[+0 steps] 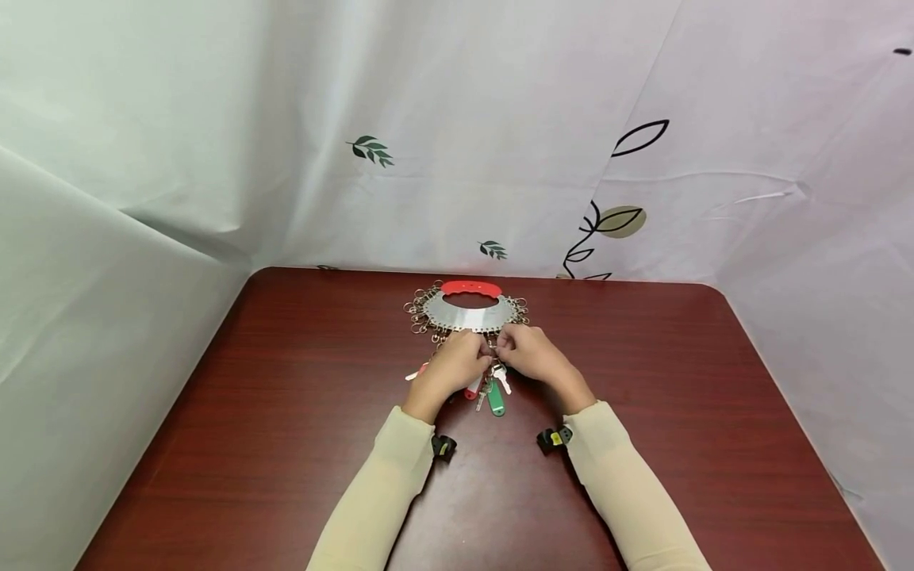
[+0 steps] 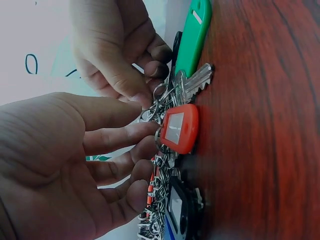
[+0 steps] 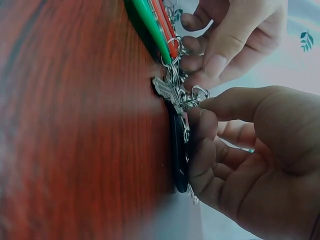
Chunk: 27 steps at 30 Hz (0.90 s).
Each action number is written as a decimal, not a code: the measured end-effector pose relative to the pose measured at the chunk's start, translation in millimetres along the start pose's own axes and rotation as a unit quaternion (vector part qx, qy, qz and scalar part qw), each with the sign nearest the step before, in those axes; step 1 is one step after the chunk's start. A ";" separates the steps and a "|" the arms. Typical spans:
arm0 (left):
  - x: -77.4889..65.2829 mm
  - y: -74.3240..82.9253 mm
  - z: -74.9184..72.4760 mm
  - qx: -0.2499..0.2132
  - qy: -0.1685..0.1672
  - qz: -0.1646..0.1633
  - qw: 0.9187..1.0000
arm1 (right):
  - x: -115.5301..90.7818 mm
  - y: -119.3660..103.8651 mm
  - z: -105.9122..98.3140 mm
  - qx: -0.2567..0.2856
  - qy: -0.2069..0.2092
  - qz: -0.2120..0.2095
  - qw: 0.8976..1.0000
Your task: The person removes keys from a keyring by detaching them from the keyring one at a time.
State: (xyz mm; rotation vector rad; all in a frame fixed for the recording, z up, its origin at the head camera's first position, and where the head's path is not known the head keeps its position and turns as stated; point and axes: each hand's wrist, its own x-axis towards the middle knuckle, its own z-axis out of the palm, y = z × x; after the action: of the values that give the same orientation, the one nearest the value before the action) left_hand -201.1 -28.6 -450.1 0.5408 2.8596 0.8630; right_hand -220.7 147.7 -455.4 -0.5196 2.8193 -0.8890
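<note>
Backdrop: white cloth [image 1: 457,95] printed with leaves, hung behind and at both sides of a dark red wood-grain tabletop [image 1: 657,373].

Item: key holder, a crescent metal plate [image 1: 469,318] with a red handle [image 1: 471,289] on its far side, near the table's far edge; small clips [image 1: 522,310] crowd its outer rim.

Item: keys and tags bunched at the near rim, by my hands; among them a green tag [image 1: 497,399], a red tag [image 2: 180,129], a black fob [image 3: 178,150] and a silver key [image 1: 503,381].

Item: my right hand [image 1: 534,353], thumb and forefinger pinching a key ring [image 3: 207,91] within the bunch.

Item: my left hand [image 1: 458,361], fingers bent, thumb and forefinger drawn in among the metal just beside that ring; I cannot tell whether they grip a clip, the contact being hidden.

Hazards, in my judgement: the key ring could slip, since my pinch on thin wire is narrow. Neighbouring rings could snag, so closely do they lie; a tug on one might drag others along. The plate could skid or turn, as neither hand appears to steady its handle. My own fingertips, nearly meeting, could mask the wrong clip
</note>
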 end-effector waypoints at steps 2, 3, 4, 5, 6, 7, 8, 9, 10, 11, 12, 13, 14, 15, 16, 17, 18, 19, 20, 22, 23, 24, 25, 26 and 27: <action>1.0 0.5 0.5 -0.002 0.005 -0.002 1.000 | 0.0 -0.3 -0.4 0.008 0.001 -0.006 1.000; 1.3 1.3 0.5 -0.003 0.008 -0.004 1.000 | 0.0 -0.4 -0.4 0.013 0.000 -0.008 1.000; 1.6 1.9 0.4 -0.006 0.013 -0.005 1.000 | 0.2 -0.3 -0.2 0.018 0.000 -0.010 1.000; 1.8 2.7 0.4 -0.007 0.019 -0.006 1.000 | 0.4 -0.2 0.2 0.024 -0.001 -0.012 1.000; 2.0 3.2 0.3 -0.010 0.025 -0.008 1.000 | 0.5 -0.4 0.3 0.030 -0.002 -0.014 0.999; 2.2 4.0 0.1 -0.013 0.031 -0.009 0.999 | 0.6 -0.4 0.6 0.037 -0.004 -0.015 0.999; 2.3 4.6 -0.1 -0.016 0.035 -0.011 0.999 | 0.7 -0.5 1.1 0.044 -0.006 -0.014 0.999; 2.1 4.9 -0.4 -0.020 0.040 -0.013 0.999 | 1.0 -0.5 1.6 0.051 -0.009 -0.014 0.999; 2.1 4.8 -0.5 -0.023 0.044 -0.016 0.999 | 1.2 -0.6 1.9 0.056 -0.010 -0.014 0.998; 2.0 5.0 -0.6 -0.026 0.047 -0.019 0.998 | 1.3 -0.9 2.0 0.060 -0.012 -0.014 0.998; 2.0 4.9 -0.7 -0.029 0.049 -0.022 0.998 | 1.3 -1.2 1.9 0.063 -0.014 -0.014 0.998; 2.0 4.9 -0.6 -0.031 0.052 -0.024 0.998 | 1.3 -1.2 2.0 0.065 -0.015 -0.015 0.998; 1.9 4.8 -0.4 -0.032 0.056 -0.026 0.998 | 1.5 -1.4 1.9 0.067 -0.015 -0.015 0.997; 1.9 4.7 -0.3 -0.034 0.060 -0.028 0.997 | 1.5 -1.6 1.6 0.070 -0.016 -0.017 0.997; 1.9 4.7 -0.1 -0.035 0.065 -0.028 0.997 | 1.4 -1.8 1.1 0.073 -0.017 -0.019 0.997; 2.1 4.8 0.2 -0.036 0.071 -0.027 0.996 | 1.3 -1.8 0.7 0.076 -0.018 -0.020 0.997; 2.3 4.7 0.5 -0.036 0.076 -0.027 0.996 | 1.3 -2.0 0.1 0.082 -0.019 -0.021 0.996; 2.5 4.8 0.7 -0.038 0.081 -0.027 0.996 | 1.4 -2.1 -0.4 0.089 -0.020 -0.022 0.996; 2.6 4.9 0.7 -0.040 0.087 -0.027 0.995 | 1.4 -2.0 -0.9 0.096 -0.020 -0.023 0.995; 3.0 5.3 0.9 -0.046 0.096 -0.027 0.994 | 1.8 -1.6 -1.5 0.108 -0.021 -0.024 0.994; 3.2 5.5 0.9 -0.048 0.100 -0.028 0.993 | 1.9 -1.2 -1.6 0.113 -0.020 -0.025 0.993; 3.2 5.8 0.9 -0.050 0.103 -0.030 0.993 | 2.1 -0.9 -1.8 0.118 -0.019 -0.026 0.993; 3.2 6.2 0.7 -0.052 0.104 -0.031 0.993 | 2.1 -0.4 -1.8 0.121 -0.019 -0.027 0.992; 3.3 6.5 0.6 -0.053 0.105 -0.033 0.993 | 2.3 0.2 -1.7 0.123 -0.017 -0.029 0.992; 3.4 6.9 0.5 -0.056 0.105 -0.033 0.992 | 2.1 0.5 -1.9 0.125 -0.016 -0.030 0.992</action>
State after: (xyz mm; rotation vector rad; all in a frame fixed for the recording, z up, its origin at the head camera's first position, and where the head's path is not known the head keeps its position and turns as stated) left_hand -202.1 -21.8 -446.7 0.3591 2.9694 1.1215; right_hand -223.2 148.3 -454.2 -0.5778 2.6245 -1.2115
